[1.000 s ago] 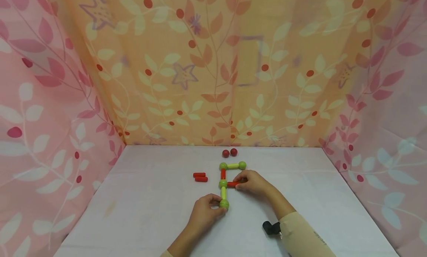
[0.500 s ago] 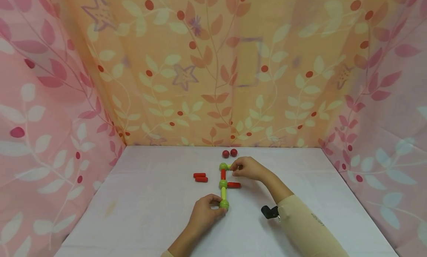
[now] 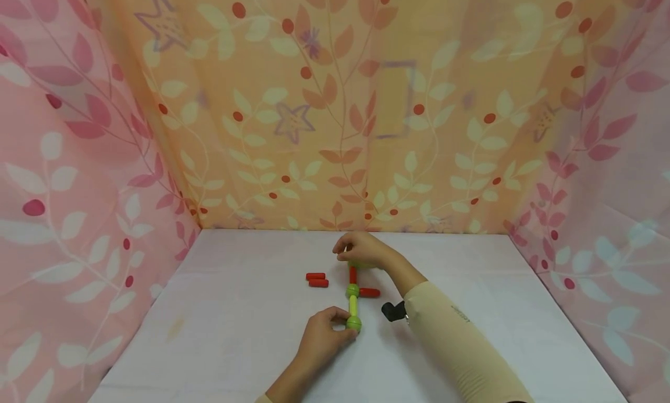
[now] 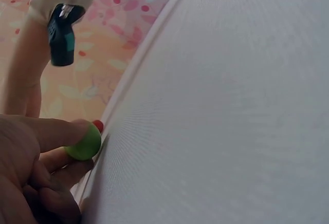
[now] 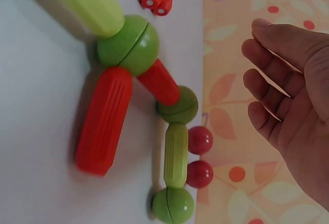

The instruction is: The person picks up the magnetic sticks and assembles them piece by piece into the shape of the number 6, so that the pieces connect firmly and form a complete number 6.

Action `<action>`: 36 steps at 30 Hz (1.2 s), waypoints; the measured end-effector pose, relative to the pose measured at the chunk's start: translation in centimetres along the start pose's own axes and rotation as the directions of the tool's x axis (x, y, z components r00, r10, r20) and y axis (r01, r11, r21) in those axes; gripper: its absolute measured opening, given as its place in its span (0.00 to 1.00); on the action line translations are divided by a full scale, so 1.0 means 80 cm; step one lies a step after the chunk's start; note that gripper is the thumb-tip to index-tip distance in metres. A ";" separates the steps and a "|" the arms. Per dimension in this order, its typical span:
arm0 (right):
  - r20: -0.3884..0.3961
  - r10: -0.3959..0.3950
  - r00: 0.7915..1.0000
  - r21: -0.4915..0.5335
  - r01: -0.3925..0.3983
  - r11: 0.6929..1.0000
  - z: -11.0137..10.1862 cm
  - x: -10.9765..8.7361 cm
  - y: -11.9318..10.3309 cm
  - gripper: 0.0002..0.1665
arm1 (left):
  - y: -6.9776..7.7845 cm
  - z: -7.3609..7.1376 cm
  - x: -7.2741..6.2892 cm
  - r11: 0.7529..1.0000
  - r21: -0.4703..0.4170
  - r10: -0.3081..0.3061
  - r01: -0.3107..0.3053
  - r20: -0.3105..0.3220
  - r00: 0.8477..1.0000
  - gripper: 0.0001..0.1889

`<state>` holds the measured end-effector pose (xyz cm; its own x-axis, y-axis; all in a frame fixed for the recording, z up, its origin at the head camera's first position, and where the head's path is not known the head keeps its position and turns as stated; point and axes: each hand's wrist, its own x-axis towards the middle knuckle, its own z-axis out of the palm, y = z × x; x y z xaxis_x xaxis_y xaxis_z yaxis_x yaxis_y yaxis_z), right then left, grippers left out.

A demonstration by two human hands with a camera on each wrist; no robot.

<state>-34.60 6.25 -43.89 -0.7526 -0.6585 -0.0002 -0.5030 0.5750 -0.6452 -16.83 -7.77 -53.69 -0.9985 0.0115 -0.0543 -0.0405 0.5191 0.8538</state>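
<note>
At lower centre, the left hand pinches the near green ball just as it did a second ago; at upper centre, the right hand, then gripping the red side rod, is over the figure's far end, its grip loosely spread around nothing. Two loose red rods lie left of centre on the white surface. The figure at centre joins grooved, glossy green balls with ribbed yellow-green and red rods. Further right, the beige sleeve bears small dark print, too small to read.
</note>
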 end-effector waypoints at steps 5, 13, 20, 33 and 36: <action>0.013 -0.040 0.999 0.026 0.040 0.999 0.014 0.029 -0.003 0.07 | 0.001 0.000 0.000 1.000 0.010 -0.002 0.002 -0.005 1.000 0.16; 0.079 -0.024 0.997 0.086 0.017 0.996 0.050 0.058 0.011 0.13 | -0.001 -0.002 -0.001 0.998 -0.006 0.068 -0.068 0.005 0.998 0.14; 0.137 0.030 0.990 0.065 -0.039 0.997 0.068 0.065 0.016 0.09 | 0.000 -0.003 -0.003 0.993 0.012 0.116 -0.116 -0.018 0.993 0.13; 0.205 0.018 0.979 0.064 -0.032 0.997 0.074 0.064 0.020 0.08 | -0.001 -0.004 -0.002 0.987 0.023 0.157 -0.156 -0.039 0.987 0.14; 0.209 0.018 0.978 0.060 -0.031 0.998 0.076 0.065 0.022 0.07 | -0.002 -0.004 -0.002 0.989 0.022 0.148 -0.147 -0.033 0.988 0.13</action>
<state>-36.81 0.92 -49.67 -0.6561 -0.7350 -0.1709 -0.4533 0.5650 -0.6894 -16.64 -8.08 -53.64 -0.9942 0.0596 0.0895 0.1075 0.5305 0.8409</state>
